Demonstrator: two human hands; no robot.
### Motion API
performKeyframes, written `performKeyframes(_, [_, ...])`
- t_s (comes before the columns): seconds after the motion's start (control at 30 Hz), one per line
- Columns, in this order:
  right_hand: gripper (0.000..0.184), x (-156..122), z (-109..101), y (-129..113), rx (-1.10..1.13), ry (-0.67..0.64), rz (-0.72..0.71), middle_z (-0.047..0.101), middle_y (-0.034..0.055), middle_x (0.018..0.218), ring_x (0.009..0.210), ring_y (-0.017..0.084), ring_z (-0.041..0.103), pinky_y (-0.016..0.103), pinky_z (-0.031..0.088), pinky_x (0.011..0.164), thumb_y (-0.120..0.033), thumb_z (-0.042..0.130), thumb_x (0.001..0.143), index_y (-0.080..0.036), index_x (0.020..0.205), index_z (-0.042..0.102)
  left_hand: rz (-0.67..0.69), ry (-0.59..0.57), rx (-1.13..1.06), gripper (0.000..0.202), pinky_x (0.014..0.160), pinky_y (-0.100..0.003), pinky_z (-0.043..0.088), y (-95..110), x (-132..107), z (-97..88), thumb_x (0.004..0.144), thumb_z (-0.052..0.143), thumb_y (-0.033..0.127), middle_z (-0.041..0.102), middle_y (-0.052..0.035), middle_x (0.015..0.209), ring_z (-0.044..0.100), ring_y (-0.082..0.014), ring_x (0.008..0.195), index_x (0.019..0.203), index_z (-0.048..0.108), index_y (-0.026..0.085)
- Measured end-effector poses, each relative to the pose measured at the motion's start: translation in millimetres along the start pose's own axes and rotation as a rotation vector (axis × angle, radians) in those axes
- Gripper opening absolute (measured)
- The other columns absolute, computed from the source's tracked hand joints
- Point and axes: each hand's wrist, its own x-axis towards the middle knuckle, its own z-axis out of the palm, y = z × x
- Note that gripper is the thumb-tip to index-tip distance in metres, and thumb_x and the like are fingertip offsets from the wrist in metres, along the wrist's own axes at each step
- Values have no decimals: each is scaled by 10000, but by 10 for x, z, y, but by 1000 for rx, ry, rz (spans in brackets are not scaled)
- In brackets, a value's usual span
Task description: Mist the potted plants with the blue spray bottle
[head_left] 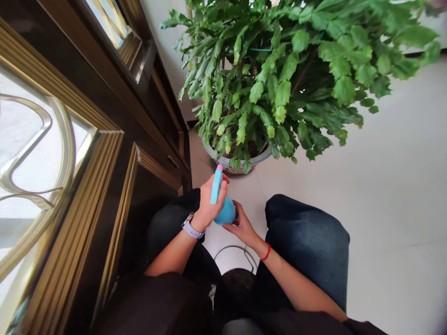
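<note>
Between my knees I hold a blue spray bottle [225, 211] with a light-blue head and a pink nozzle that points toward the plant. My left hand [209, 200] is wrapped round its neck and trigger. Against the round lower body, my right hand [240, 223] grips from the right side with thumb and fingers. Just beyond the nozzle stands a large potted plant [275, 88] with flat, segmented green leaves. Its round pot [260, 158] shows a pale rim, and the leaves hide most of the soil.
A dark door with gold trim [78, 223] runs along the left, close to my left arm. Pale floor tiles [394, 186] stretch to the right. Under me is a dark round seat [239, 281] with a thin metal frame.
</note>
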Motion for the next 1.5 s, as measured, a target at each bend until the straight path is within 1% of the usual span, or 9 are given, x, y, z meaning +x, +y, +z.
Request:
performKeyframes(0.2, [821,-1,-29,-25,-11,56,-5,451,123,1329,1069,227,574,357,558,809,-456,789,737,-271,1375,307,87,-72,-8,242,856,-276,463,121,95,67,968,492,326,668,-56,1008,619,-142,905,1042,626,139])
performKeyframes(0.33, [826,-7,-77,-39,0,91,-16,490,107,1264,1015,216,591,356,559,808,-455,797,727,-266,1370,314,106,-75,33,249,769,-269,457,147,158,157,972,466,335,650,-48,884,590,-129,777,946,608,132])
performKeyframes(0.43, [818,-7,-133,-80,-1,124,-51,463,114,1324,1069,230,584,365,553,844,-446,798,727,-272,1372,327,90,-56,-27,262,795,-276,467,160,182,212,970,481,355,662,-57,933,608,-137,807,999,617,134])
performKeyframes(0.53, [821,-9,-179,-134,2,152,-49,456,120,1336,1076,238,584,373,553,845,-444,792,729,-271,1377,319,161,-70,-58,269,836,-279,469,172,193,253,968,491,358,665,-64,984,624,-146,867,1053,619,138])
performKeyframes(0.63, [840,-11,-209,-179,1,180,-42,461,121,1322,1075,244,580,389,548,863,-439,789,724,-269,1387,302,229,-78,-32,244,793,-267,458,183,199,290,975,474,340,642,-48,903,603,-131,808,1013,608,140])
performKeyframes(0.87, [845,2,-255,-167,25,207,-51,465,123,1361,1180,268,546,416,510,967,-444,781,726,-261,1397,302,160,-81,-54,285,792,-289,461,190,248,405,992,457,396,644,-61,966,601,-138,817,1010,599,149])
performKeyframes(1.03, [838,-4,-286,-205,47,246,-36,496,117,1366,1249,280,506,430,467,1031,-399,791,698,-246,1376,323,125,-57,-22,291,762,-284,458,176,285,513,993,457,400,652,-55,906,597,-139,792,1004,596,144])
performKeyframes(1.23, [754,-46,-266,-214,88,275,38,547,93,1301,1182,275,536,445,468,1014,-371,769,691,-242,1320,372,90,-84,-16,281,772,-268,458,137,311,649,985,484,394,662,-53,927,612,-135,817,1031,605,145])
performKeyframes(1.5, [689,-50,-270,-150,113,311,67,579,63,1235,1117,265,547,433,475,984,-327,758,666,-260,1263,419,15,-114,57,294,672,-271,437,128,311,742,967,473,390,645,-66,853,592,-147,726,1002,603,128])
